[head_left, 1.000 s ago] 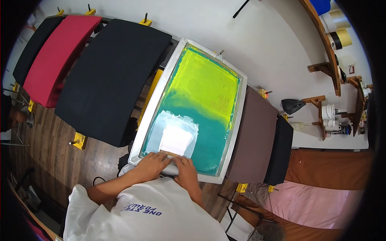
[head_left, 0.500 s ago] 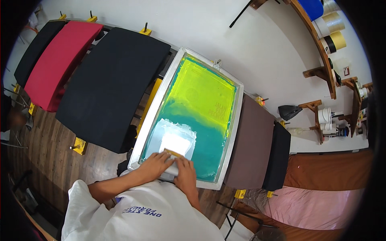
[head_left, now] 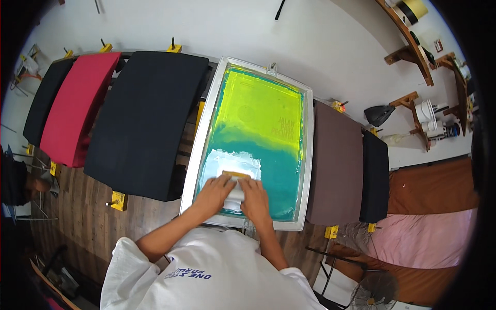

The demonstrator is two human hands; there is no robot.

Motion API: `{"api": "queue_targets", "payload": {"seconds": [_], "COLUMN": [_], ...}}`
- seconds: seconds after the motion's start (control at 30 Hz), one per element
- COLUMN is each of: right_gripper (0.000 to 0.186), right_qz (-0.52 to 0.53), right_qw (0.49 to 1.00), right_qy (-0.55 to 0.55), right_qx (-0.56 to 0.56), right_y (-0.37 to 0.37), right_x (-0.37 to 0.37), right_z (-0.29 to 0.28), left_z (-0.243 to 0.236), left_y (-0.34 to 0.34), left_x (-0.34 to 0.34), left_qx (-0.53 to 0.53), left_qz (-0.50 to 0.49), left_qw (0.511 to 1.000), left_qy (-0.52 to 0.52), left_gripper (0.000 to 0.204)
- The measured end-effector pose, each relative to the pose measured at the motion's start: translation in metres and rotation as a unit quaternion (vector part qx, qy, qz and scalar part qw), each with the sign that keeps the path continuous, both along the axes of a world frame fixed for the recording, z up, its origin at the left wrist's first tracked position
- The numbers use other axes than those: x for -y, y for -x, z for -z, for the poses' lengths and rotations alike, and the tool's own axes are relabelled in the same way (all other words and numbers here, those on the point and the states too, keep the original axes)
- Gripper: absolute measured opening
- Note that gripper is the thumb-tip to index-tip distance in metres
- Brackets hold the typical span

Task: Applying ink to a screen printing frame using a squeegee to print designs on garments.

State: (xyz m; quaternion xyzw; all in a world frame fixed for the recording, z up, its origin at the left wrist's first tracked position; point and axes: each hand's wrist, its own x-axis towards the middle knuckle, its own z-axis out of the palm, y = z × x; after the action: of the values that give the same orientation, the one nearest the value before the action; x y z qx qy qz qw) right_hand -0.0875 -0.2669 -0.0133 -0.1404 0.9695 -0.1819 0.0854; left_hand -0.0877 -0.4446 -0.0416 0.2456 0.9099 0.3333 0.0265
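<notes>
Both hands are closed on a squeegee [head_left: 236, 174] with a tan upper edge, held low on a screen printing frame [head_left: 310, 155]. My left hand [head_left: 214, 195] grips its left end and my right hand [head_left: 253, 196] its right end, fingers curled over the top. The mesh is teal [head_left: 279, 175] in its near half and yellow-green [head_left: 258, 98] in its far half, with faint lettering. A patch of white ink [head_left: 227, 159] lies around and just beyond the squeegee. The blade's lower edge is hidden behind my hands.
Left of the frame stand black [head_left: 147, 119] and red [head_left: 80, 103] fabric-covered boards, with another black one beyond. Brown [head_left: 337, 165] and black [head_left: 375, 175] boards stand right. Wall shelves [head_left: 408, 51] hold tubs and tape. A fan [head_left: 373, 297] is at lower right.
The squeegee and both hands have slid away from my body, farther over the white ink patch. My view has turned slightly, so the frame appears more upright.
</notes>
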Motion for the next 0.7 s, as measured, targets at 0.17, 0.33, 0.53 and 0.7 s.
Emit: {"api": "queue_targets", "payload": {"seconds": [0.17, 0.33, 0.53, 0.7], "right_gripper": [0.058, 0.045, 0.038, 0.032], "right_qz": [0.003, -0.010, 0.029, 0.031], "right_qw": [0.999, 0.999, 0.998, 0.998], "right_qy": [0.040, 0.018, -0.029, -0.008], "right_qx": [0.020, 0.050, 0.046, 0.057], "right_y": [-0.058, -0.030, 0.071, 0.064], "right_x": [-0.001, -0.006, -0.001, -0.008], "right_z": [-0.010, -0.022, -0.016, -0.002], "left_z": [-0.012, -0.042, -0.019, -0.024], "left_y": [-0.055, -0.022, 0.075, 0.066], "left_x": [0.009, 0.007, -0.007, -0.014], "left_qx": [0.052, 0.061, 0.068, 0.096], "left_qz": [0.070, 0.064, -0.009, -0.014], "left_qw": [0.995, 0.996, 0.998, 0.995], "left_qy": [0.053, 0.028, -0.011, 0.006], "left_gripper": [0.065, 0.055, 0.037, 0.042]}}
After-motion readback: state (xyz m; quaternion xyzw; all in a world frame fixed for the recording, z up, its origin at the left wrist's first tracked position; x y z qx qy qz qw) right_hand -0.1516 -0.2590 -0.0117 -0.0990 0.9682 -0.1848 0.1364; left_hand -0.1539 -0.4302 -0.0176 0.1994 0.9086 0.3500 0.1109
